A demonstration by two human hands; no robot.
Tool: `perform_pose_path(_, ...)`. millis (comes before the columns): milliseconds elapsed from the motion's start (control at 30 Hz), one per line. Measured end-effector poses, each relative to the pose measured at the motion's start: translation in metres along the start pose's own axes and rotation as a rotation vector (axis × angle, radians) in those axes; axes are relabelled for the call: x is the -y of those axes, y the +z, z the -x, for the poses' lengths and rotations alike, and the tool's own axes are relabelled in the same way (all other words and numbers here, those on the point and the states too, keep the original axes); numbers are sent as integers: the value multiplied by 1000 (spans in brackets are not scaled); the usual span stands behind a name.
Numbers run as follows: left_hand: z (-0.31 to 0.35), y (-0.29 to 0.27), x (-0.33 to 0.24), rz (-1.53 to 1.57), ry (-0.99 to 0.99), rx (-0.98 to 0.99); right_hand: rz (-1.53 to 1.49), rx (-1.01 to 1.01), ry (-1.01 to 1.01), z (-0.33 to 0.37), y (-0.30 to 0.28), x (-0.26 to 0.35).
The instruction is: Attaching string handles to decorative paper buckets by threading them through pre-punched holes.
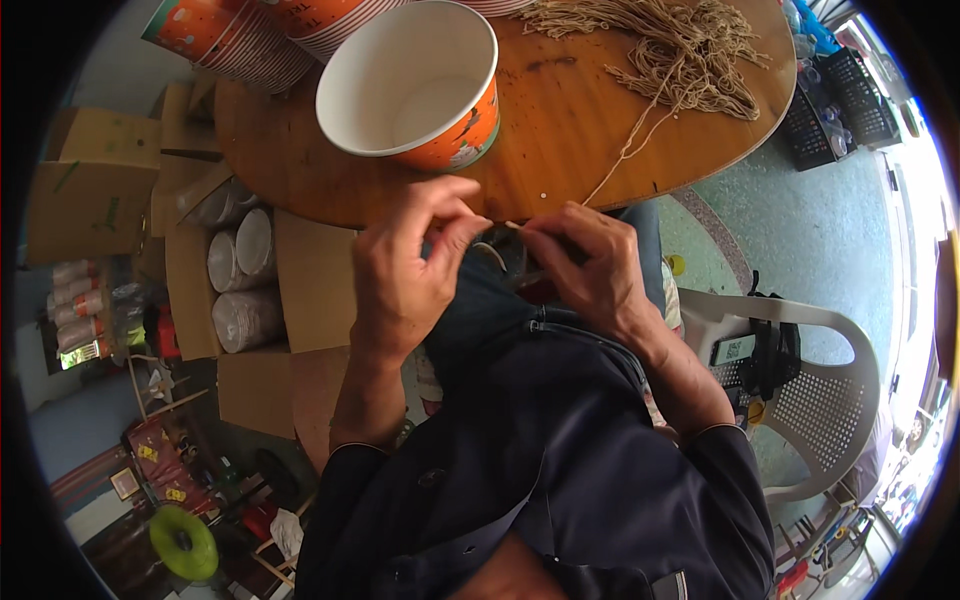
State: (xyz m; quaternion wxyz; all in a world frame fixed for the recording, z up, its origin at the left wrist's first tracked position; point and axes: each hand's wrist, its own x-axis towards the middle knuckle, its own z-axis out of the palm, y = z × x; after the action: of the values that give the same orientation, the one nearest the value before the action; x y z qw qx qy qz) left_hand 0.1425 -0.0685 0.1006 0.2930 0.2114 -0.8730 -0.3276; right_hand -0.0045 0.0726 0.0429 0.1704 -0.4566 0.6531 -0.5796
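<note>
Tan twine hank [700,55]: thin cords, loose tangled heap, lying flat-ish on far right part of wooden table [560,110]. One strand [622,155] trails from it, lightly bent, down to the table's near edge. Short pale twine tip [513,225] pinched by that edge, left of strand. Link between tip and strand: hidden.

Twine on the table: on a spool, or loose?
Loose, with no spool showing: the twine lies in a heap of looping strands, one trailing toward the right hand.
</note>
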Motion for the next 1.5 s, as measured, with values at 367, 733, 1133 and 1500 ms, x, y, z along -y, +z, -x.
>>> perform_pose_path(367,-75,-3,-1,-434,159,-4,-265,-142,218,-34,-1,15)
perform_pose_path(733,-66,-11,-9,-137,-3,118,-259,-146,144,-60,6,19)
perform_pose_path(1133,-61,-6,-8,-132,5,139,-211,-149,173,-57,10,9)
perform_pose_path(1500,-61,-5,-8,-156,38,135,-215,-162,159,-59,14,8)
